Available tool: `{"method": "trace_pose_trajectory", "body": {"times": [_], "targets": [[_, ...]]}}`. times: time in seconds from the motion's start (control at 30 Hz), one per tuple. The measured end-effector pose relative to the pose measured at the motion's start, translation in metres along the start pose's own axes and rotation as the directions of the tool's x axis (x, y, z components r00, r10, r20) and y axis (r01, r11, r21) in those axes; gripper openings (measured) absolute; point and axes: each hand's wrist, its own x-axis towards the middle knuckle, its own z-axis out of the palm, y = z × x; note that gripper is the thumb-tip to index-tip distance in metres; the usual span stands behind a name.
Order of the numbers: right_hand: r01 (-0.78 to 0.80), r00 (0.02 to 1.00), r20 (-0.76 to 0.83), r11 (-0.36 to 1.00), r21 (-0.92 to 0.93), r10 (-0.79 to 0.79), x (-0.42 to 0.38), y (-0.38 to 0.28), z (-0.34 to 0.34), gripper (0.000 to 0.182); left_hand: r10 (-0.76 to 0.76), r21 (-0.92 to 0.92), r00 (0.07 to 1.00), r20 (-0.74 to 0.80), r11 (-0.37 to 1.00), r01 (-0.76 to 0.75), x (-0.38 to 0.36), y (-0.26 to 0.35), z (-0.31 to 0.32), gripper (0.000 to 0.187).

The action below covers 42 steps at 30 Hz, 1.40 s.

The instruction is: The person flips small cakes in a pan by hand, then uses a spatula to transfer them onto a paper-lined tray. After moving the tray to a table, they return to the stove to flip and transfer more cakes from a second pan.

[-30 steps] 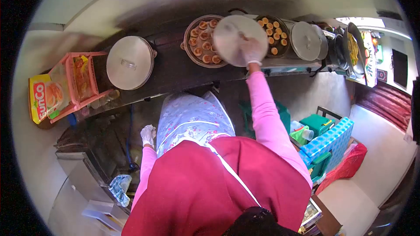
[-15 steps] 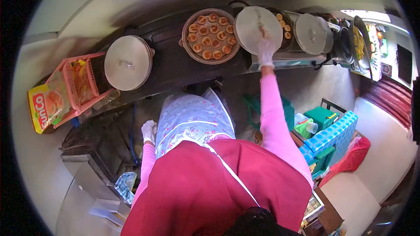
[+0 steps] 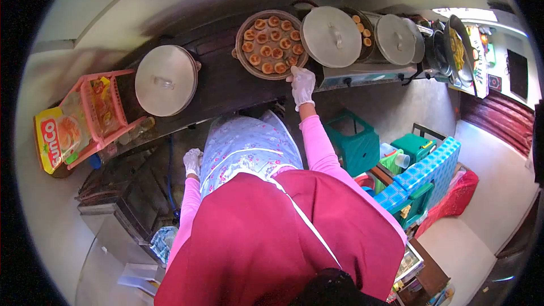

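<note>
My right hand point(image 3: 302, 85), in a clear plastic glove, is at the lower right rim of a round clay-coloured pan point(image 3: 244, 68). Its fingers are curled together; whether something small is between them is hidden. Several round browned cakes point(image 3: 276, 35) lie spaced out in the pan. Right beside the pan sits a large round metal lid point(image 3: 323, 37) with a strap handle. My left hand point(image 3: 192, 161), also gloved, hangs low beside the flowered apron point(image 3: 249, 141). Its fingers are curled in, and no object shows in them.
Another lidded pan point(image 3: 164, 82) stands left on the dark counter point(image 3: 218, 93), near a pink basket point(image 3: 93, 99) of packets. Right of the large lid are a pan of pale rounds point(image 3: 366, 41) and a smaller lid point(image 3: 395, 42). A green stool point(image 3: 360, 147) stands below.
My right hand has left the large lid's handle and moved left and down to the rim of the pan of cakes. My left hand stays low by the apron.
</note>
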Motion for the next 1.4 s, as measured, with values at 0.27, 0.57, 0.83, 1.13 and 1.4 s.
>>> {"method": "trace_pose_trajectory", "body": {"times": [0.27,0.57,0.83,1.13,1.4], "targets": [[0.104,0.994,0.003,0.990,0.098,-0.105,-0.009,-0.007,-0.006,0.024,0.236,0.698,0.956,0.174,0.656,-0.289,0.015,-0.028,-0.015,0.029],[0.221,0.974,-0.047,0.975,0.015,-0.220,-0.030,-0.009,0.015,0.028,0.012,-0.150,1.000,0.016,0.989,-0.010,0.005,-0.001,-0.014,0.008],[0.275,0.959,-0.019,0.941,-0.198,-0.284,-0.025,0.016,0.028,0.024,0.289,0.789,0.928,0.234,0.501,-0.355,0.037,-0.043,-0.018,0.018],[-0.174,0.980,0.146,0.931,0.322,0.133,-0.008,0.017,0.032,0.019,0.227,0.505,0.969,0.098,0.828,-0.245,0.022,-0.028,-0.019,0.028],[0.662,0.542,0.198,0.270,-0.699,-0.817,-0.016,0.035,0.023,0.007,0.349,0.765,0.838,0.419,0.362,-0.533,0.084,-0.023,-0.018,0.023]]}}
